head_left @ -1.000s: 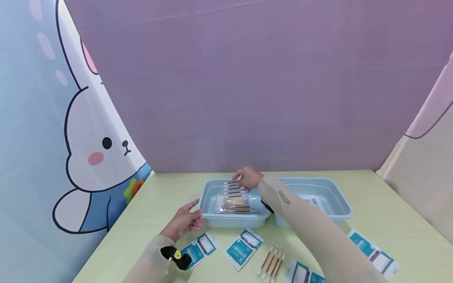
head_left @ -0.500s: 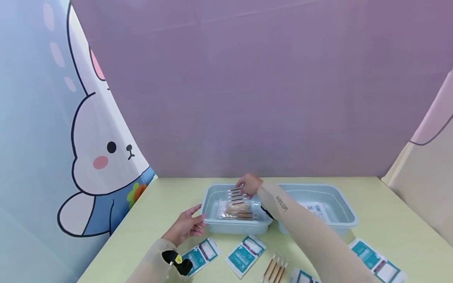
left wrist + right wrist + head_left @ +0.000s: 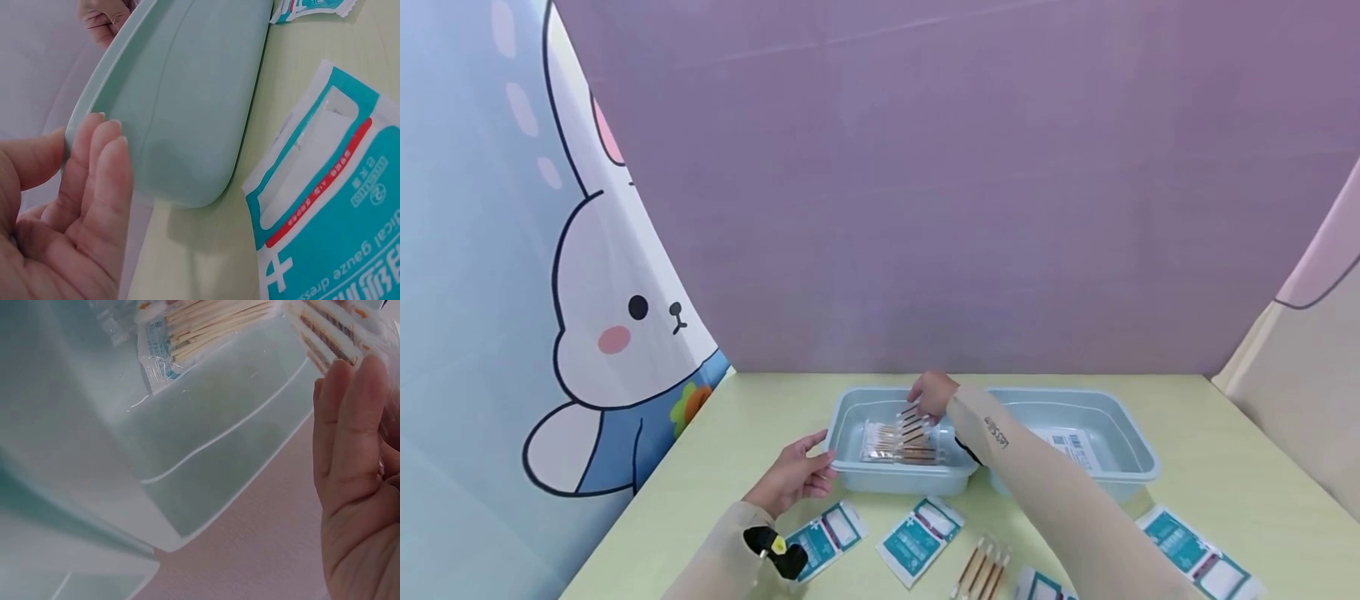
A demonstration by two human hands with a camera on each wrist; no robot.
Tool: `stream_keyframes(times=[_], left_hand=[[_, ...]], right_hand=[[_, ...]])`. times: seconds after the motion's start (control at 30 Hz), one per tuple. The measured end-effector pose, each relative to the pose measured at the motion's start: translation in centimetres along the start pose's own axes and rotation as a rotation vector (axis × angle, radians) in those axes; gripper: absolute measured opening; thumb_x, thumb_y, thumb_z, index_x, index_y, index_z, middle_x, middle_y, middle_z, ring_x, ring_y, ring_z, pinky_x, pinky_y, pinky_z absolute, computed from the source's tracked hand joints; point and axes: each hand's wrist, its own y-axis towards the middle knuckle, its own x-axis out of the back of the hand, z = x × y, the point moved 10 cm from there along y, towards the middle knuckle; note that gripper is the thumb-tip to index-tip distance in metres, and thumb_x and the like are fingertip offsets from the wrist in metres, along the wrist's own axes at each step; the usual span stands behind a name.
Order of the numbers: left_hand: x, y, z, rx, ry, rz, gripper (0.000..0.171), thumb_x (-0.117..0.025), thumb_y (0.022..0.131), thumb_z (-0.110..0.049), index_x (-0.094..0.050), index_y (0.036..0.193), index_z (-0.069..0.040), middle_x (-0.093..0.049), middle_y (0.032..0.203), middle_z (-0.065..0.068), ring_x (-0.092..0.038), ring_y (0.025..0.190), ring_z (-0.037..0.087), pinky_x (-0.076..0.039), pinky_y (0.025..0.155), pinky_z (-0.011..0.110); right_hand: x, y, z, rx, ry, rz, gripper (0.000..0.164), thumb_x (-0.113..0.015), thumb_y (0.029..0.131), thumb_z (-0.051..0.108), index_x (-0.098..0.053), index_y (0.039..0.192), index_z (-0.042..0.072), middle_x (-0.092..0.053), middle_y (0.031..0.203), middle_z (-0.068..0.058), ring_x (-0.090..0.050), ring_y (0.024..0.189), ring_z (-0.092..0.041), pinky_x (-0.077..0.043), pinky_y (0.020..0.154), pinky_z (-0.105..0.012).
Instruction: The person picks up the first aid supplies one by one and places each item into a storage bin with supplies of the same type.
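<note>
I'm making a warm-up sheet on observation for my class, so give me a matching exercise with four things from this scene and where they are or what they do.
Things:
1. Left hand
2. Barcode label
3. Right hand
4. Teal-and-white packets

Places and states:
A. gripping a swab pack
B. lying on the table
C. at the left end of the left tub
D. inside the right tub

Pairs: 1-C, 2-D, 3-A, 4-B
</note>
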Motion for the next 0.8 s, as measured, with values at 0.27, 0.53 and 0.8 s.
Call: stream_keyframes(times=[0.27,0.53,0.8], left_hand=[[-0.4,0.2,-0.3,-0.002,-0.002,0.012,0.060,-0.055,0.098,-0.015,-0.027,0.150,-0.002,-0.065,0.077,0.011,-0.060,0.057,0.015,-0.055,0.058,0.028],[-0.7,0.4,-0.5,-0.006,-0.007,0.008,0.059,-0.054,0.098,-0.014,-0.028,0.149,-0.002,-0.064,0.073,0.008,-0.059,0.057,0.014,-0.055,0.059,0.027],[-0.9,0.4,-0.7,0.010,0.056,-0.015,0.058,-0.055,0.098,-0.015,-0.029,0.148,-0.001,-0.065,0.076,0.011,-0.062,0.060,0.016,-0.056,0.061,0.029]], right_hand=[[0.4,-0.3,-0.4,-0.014,-0.036,0.010,0.035,-0.063,0.083,-0.013,-0.064,0.117,-0.006,-0.063,0.116,-0.018,-0.054,0.057,-0.012,-0.053,0.056,-0.025],[1.9,-1.2,0.6,0.080,-0.227,-0.065,0.036,-0.060,0.082,-0.015,-0.066,0.116,-0.004,-0.063,0.120,-0.017,-0.060,0.106,-0.030,-0.052,0.085,-0.037],[2.7,-2.2,0.8,0.157,-0.228,-0.103,0.033,-0.068,0.082,-0.008,-0.067,0.115,-0.001,-0.065,0.108,-0.016,-0.062,0.097,-0.028,-0.053,0.081,-0.036]])
